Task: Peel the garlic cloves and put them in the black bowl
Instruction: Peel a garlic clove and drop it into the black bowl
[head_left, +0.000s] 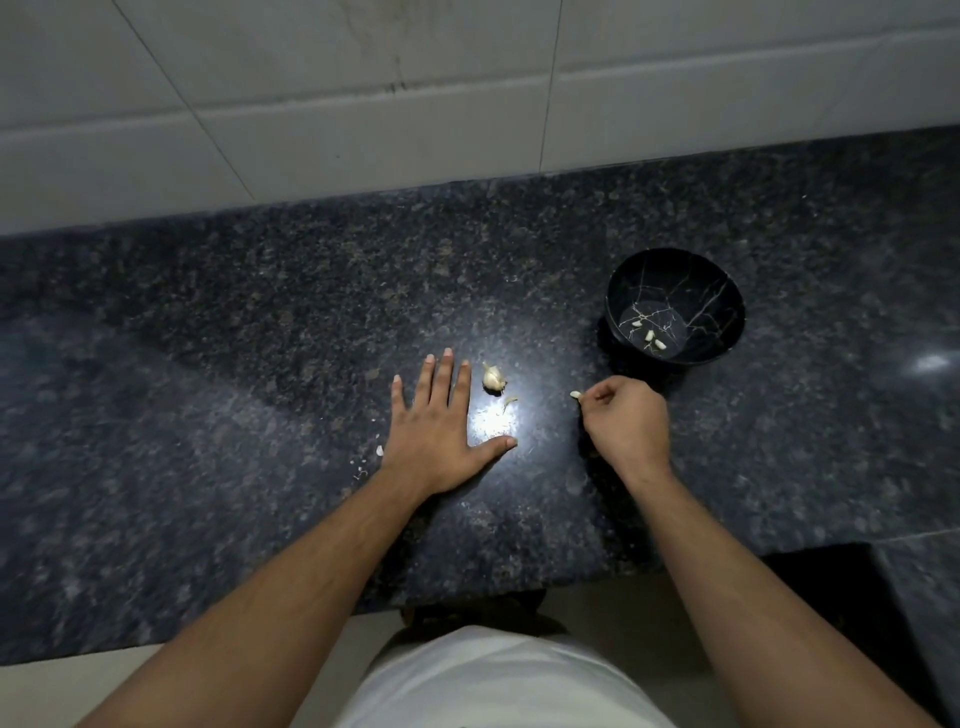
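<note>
Left hand (434, 431) lies flat on the tabletop (208, 364), palm down, fingers straight and spread, thumb out to the side; its grip is wide and holds nothing. The stone is dark, polished, speckled granite, with a bright glare patch just beside that thumb. Right hand (626, 423) is curled into a loose fist, and its grip is narrow, pinching a small pale garlic clove (575, 395) at the fingertips, with the clove poking out toward the left. Between the two hands, just beyond the left fingertips, sits a garlic bulb piece (492, 377), cream-white, lumpy, with a pointed papery top. A thin curled scrap of skin (510, 401) lies just beside it on the near side. More white flakes (379, 451) are scattered by the left wrist. The black bowl (717, 291) stands toward the tabletop's far right, near the right hand but apart from it: round, glossy, with pale marble-like veins across its inside. At its bottom lie a few peeled cloves (649, 336), smooth and ivory. Behind the tabletop's far edge rises a wall of large pale tiles (311, 104).
</note>
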